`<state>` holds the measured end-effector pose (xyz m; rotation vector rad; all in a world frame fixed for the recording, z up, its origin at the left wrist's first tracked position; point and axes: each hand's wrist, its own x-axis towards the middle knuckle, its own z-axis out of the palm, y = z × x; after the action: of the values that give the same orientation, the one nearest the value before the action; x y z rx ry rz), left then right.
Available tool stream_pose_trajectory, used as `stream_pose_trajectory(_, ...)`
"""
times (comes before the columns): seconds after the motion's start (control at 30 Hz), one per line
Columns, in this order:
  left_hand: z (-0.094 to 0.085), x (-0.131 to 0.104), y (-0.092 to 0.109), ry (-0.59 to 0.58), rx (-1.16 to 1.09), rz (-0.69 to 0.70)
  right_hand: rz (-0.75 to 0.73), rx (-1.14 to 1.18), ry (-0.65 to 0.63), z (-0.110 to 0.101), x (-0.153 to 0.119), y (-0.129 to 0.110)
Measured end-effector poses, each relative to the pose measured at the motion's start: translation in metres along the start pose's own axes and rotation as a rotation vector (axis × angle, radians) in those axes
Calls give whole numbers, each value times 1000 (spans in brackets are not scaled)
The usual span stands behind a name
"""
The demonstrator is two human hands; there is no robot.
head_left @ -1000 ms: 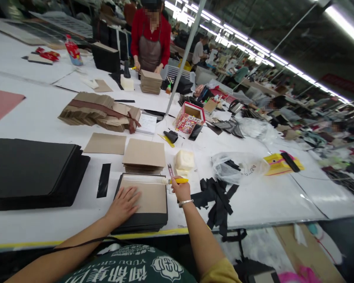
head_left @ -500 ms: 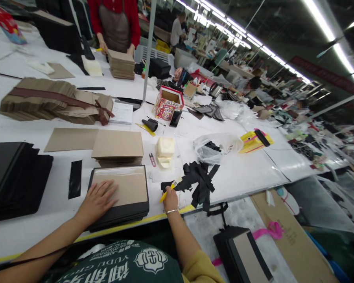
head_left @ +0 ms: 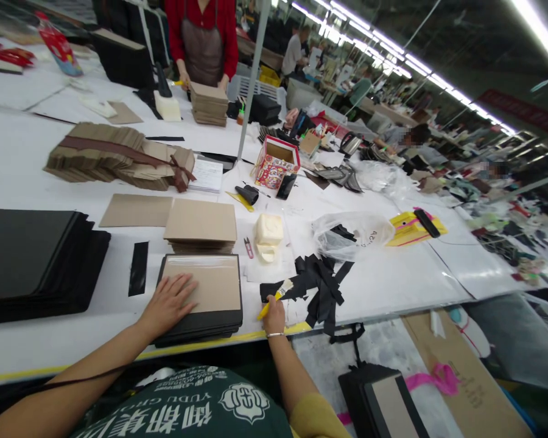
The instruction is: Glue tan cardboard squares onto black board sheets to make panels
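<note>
My left hand [head_left: 171,304] lies with fingers spread on a beige cardboard panel [head_left: 217,283], which rests on a stack of black pieces [head_left: 205,328] at the table's front edge. In my right hand [head_left: 274,316] is a yellow-handled brush [head_left: 278,297], its pale bristles pointing up and to the right. Beneath the bristles lies one end of a heap of black strips [head_left: 324,286]. Just beyond the brush stands a cream-coloured tub [head_left: 268,231] with a pale, crusted surface. Small pink-handled snips [head_left: 248,247] lie left of the tub.
Cardboard panels [head_left: 201,222] are stacked behind the black stack. A tall black pile [head_left: 36,261] stands at left, with a single black strip [head_left: 138,267] nearer. A plastic bag [head_left: 351,234] lies at right. Across the table a person in red sleeves [head_left: 205,42] handles another cardboard stack [head_left: 209,104].
The view has turned left, so everything appears further right. My left hand stays on the cardboard panel, and my right hand still grips the brush by the black strips.
</note>
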<state>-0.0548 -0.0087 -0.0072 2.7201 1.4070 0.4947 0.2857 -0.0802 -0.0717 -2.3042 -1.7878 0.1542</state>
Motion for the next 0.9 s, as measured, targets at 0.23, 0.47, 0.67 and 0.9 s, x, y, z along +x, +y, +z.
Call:
stream_pose_trajectory(0.23, -6, 1, 0, -16, -10, -7, 8, -15, -94, -3, -4, -5)
stream_pose_trajectory(0.47, -5, 0, -2, -32, -40, 0, 66, 32, -139, -12, -7, -6)
stream_pose_trajectory(0.67, -3, -1, -5, -57, -34, 2, 132, 94, -59, -12, -5, -3)
stream_pose_trajectory(0.9, -8, 1, -5, -89, -50, -9, 58, 142, 105, -40, 7, -10)
